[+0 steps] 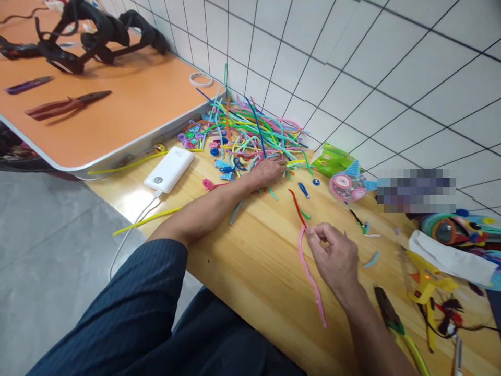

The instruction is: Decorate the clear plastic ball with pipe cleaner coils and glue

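Observation:
My left hand (270, 173) reaches into the front edge of a heap of colourful pipe cleaners (258, 125) by the tiled wall. Its fingertips are hidden, so its grip does not show. Thumb and forefinger of my right hand (332, 256) are closed in a pinch on a pink pipe cleaner (307, 266), near its upper end. From that same spot a red pipe cleaner (298, 206) extends up and away. A short green piece (305, 214) lies beside the red one. Past it rests a small blue clip-like piece (303, 190).
A white power bank (169, 169) with a cable lies at left. Green-handled pliers (391, 313) and a yellow glue gun (426, 277) are at right. Behind are a green packet (337, 161) and a round pink-and-blue container (347, 187). An orange tabletop (129, 125) holds red-handled pliers (66, 106).

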The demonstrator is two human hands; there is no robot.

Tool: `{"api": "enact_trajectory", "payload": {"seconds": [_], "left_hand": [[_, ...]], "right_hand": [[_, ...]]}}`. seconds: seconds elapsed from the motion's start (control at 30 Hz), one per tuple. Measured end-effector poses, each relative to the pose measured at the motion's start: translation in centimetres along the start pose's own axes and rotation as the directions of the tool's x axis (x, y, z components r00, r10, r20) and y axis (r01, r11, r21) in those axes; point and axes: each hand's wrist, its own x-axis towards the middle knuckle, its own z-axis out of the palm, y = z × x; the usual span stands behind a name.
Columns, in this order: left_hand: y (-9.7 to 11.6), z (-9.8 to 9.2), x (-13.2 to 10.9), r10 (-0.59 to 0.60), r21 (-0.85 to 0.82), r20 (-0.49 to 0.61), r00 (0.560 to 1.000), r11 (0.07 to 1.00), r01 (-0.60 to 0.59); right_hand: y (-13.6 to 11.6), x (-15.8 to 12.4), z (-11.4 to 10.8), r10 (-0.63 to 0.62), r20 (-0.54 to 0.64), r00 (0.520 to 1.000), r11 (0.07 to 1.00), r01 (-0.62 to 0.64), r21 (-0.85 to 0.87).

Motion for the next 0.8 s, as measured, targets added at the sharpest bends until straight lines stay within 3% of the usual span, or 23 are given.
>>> {"api": "enact_trajectory", "payload": {"seconds": [0.2, 0.3, 0.4, 0.47, 0.53, 0.63, 0.8], "left_hand": [[1.6, -1.9, -0.7, -0.012, -0.012, 0.115, 0.993, 1.0, 0.013], [2.1, -2.5, -0.7, -0.029, -0.011, 0.102, 0.994, 0.999, 0.03], [2.6, -2.7, -0.7, -0.173, 0.026, -0.066, 0.983, 0.984, 0.175], [3.0, -2.6, -0.8, -0.317, 0.038, -0.156, 0.935, 0.944, 0.327], [3.2, -2.4, -1.0, -0.406, 0.044, -0.124, 0.906, 0.909, 0.414], [3.0, -1.8, -1.3, -0.373, 0.057, -0.014, 0.928, 0.926, 0.374], [2.2, -1.0, -1.3, -0.302, 0.051, -0.027, 0.953, 0.952, 0.303]], "right_hand": [[1.2, -1.8, 2.3, -0.127, 0.004, 0.992, 0.989, 0.127, -0.072], [1.8, -2.3, 3.5, -0.19, 0.026, 0.981, 0.97, 0.192, -0.148], [2.2, -2.5, 4.0, -0.199, 0.062, 0.978, 0.963, 0.207, -0.175], [2.3, -2.5, 4.0, -0.193, 0.084, 0.978, 0.966, 0.204, -0.158], [2.4, -2.2, 3.7, -0.189, 0.093, 0.977, 0.971, 0.201, -0.132], [2.4, -1.6, 3.2, -0.18, 0.071, 0.981, 0.978, 0.186, -0.099], [2.3, -0.6, 3.0, -0.112, 0.075, 0.991, 0.992, 0.115, -0.042]]}}
